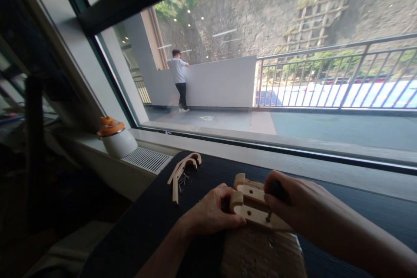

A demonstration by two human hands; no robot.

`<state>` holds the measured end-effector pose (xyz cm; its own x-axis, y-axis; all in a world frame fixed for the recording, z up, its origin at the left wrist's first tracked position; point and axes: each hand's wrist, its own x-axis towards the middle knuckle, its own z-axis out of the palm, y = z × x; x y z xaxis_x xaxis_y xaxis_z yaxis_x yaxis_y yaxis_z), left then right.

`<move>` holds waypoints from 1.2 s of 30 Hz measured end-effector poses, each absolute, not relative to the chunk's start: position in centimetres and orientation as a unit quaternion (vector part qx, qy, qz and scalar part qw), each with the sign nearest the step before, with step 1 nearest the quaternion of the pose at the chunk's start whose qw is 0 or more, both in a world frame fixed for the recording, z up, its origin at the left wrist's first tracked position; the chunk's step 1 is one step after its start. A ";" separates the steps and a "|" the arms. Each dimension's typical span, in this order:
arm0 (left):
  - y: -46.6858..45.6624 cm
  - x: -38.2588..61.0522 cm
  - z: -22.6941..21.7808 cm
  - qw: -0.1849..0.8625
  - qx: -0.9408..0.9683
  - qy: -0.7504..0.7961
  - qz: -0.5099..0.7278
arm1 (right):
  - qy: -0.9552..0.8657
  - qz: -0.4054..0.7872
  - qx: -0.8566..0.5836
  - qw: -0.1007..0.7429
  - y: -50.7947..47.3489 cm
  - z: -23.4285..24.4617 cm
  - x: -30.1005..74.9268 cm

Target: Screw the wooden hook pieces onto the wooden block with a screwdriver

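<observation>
My left hand (211, 212) is closed around the curled end of a pale wooden hook (259, 216), steadying it over a worn wooden board (265, 252). A second wooden hook (251, 191) lies just beyond, side by side with the first. Both have round holes along their flat faces. In my right hand (301, 202) is a screwdriver (277, 190) with a dark handle. Its shaft points down at a screw (268, 217) in the nearer hook. My right fingers wrap the handle, and the hand hides the far ends of the hooks.
Loose curved wooden hooks (177, 182) and several screws (183, 181) lie on the black table (143, 226) to the left. A white jar with an orange lid (117, 139) stands on the sill beside a vent (148, 160). Behind the window, a person (178, 74) leans on a wall.
</observation>
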<state>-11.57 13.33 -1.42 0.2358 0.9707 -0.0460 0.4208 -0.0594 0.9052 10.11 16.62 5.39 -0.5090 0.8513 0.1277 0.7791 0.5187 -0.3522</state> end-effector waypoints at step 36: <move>12.9 -11.1 -0.8 0.412 0.678 0.527 0.305 | -0.882 0.096 -0.408 0.217 16.5 5.5 11.5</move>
<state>-11.07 12.93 -0.83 0.2583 0.9658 -0.0213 0.4639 -0.1046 0.8797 11.47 16.49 5.54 -0.5730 0.7608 0.3047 0.6770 0.6490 -0.3472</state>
